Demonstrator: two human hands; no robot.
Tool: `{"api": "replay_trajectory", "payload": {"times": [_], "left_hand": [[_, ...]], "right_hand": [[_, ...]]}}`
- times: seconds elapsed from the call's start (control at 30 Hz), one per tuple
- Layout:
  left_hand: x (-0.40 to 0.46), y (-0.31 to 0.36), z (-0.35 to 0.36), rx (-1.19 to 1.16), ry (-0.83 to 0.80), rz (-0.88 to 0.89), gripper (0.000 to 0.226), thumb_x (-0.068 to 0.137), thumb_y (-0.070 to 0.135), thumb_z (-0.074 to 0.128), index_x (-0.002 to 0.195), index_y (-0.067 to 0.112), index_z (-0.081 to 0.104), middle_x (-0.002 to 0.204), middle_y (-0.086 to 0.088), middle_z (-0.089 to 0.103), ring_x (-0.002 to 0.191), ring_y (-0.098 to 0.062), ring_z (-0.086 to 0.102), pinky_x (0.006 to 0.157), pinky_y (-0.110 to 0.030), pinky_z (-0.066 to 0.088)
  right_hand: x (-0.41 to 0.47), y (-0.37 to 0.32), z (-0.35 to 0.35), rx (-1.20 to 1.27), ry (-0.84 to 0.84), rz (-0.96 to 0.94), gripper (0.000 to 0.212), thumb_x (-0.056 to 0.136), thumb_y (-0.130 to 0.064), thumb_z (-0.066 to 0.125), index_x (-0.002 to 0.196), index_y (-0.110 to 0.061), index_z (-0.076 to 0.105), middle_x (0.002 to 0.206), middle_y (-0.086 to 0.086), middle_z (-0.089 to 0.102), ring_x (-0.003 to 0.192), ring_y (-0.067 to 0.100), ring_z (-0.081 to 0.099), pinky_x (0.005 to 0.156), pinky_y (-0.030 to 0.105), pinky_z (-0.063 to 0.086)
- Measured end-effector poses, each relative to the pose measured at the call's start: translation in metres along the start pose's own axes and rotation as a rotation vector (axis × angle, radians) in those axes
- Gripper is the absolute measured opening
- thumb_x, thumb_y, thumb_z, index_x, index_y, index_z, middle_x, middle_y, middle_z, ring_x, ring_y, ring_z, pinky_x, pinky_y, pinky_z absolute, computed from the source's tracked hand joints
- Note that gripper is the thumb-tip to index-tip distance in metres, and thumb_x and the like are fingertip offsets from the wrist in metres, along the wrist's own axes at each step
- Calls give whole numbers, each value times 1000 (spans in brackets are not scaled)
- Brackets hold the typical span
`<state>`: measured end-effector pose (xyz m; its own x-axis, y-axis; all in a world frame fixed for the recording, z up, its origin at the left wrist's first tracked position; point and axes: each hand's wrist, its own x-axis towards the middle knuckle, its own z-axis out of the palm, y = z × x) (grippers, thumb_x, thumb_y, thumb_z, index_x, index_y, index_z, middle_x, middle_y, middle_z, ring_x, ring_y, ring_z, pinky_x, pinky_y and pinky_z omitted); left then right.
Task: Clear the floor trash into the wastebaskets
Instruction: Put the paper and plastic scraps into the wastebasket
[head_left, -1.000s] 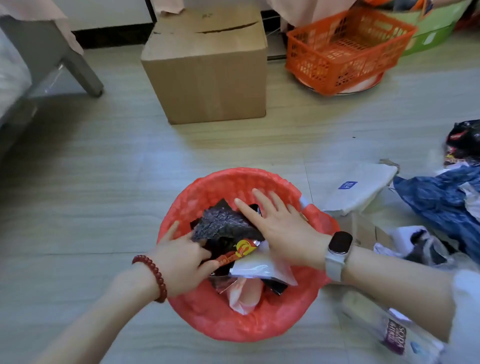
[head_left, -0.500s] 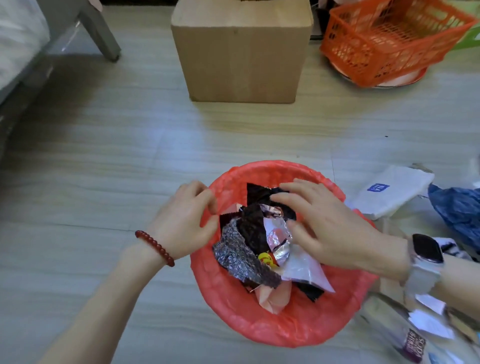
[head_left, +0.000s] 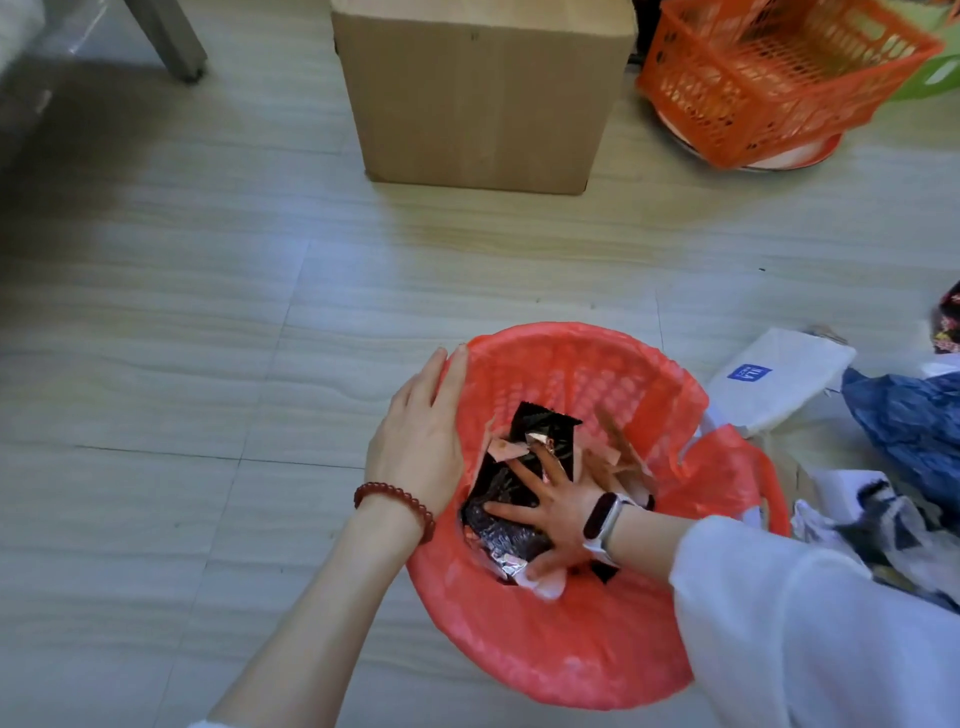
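Bin (head_left: 571, 649): red-lined, on the floor, centre of view.
Wrappers (head_left: 519, 525): now sunk deep inside the bin; half a second ago they stood heaped at the rim.
Right hand (head_left: 558, 512): fingers spread flat, pressing the wrappers down, gripping nothing.
Left hand (head_left: 418, 434): moved to the bin's outer left rim, fingers straight, steadying it.
Meaning: load compacted, room made.
Remaining trash: white pack (head_left: 779, 379) and blue bag (head_left: 904, 421) lie right of the bin.

Red bead bracelet (head_left: 396, 503) on left wrist, white-strapped smartwatch (head_left: 602, 517), white right sleeve (head_left: 810, 623)
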<state>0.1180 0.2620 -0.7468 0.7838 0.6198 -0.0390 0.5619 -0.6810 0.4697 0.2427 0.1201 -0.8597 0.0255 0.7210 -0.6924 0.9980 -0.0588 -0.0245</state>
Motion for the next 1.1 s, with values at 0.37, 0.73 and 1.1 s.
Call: {"api": "replay_trajectory", "payload": {"times": [0.37,0.73,1.1], "left_hand": [[1,2,-1,135,-35,-86,59,91,21,42,145,28,18,150,-5,26,131,-27,33,101,-42,34],[30,103,-25,32,197,35,28,85,14,56,113,13,62,124,-10,55,118,-30,48,96,-42,32],[44,313,148,-36,-337,453,41,89,20,48,130,16,45,131,-9,46,117,-28,45,95,-41,40]], "right_hand": [[-17,-4,-45,224,-170,-45,86,75,-65,57,143,-48,7,157,11,-7,138,46,13,102,53,35],[-156,60,-121,722,585,-92,22,94,-22,45,100,-15,65,93,2,70,82,14,59,77,28,45],[-293,242,101,1072,721,602,22,95,-20,42,107,-20,61,93,-3,68,81,19,64,74,30,50]]}}
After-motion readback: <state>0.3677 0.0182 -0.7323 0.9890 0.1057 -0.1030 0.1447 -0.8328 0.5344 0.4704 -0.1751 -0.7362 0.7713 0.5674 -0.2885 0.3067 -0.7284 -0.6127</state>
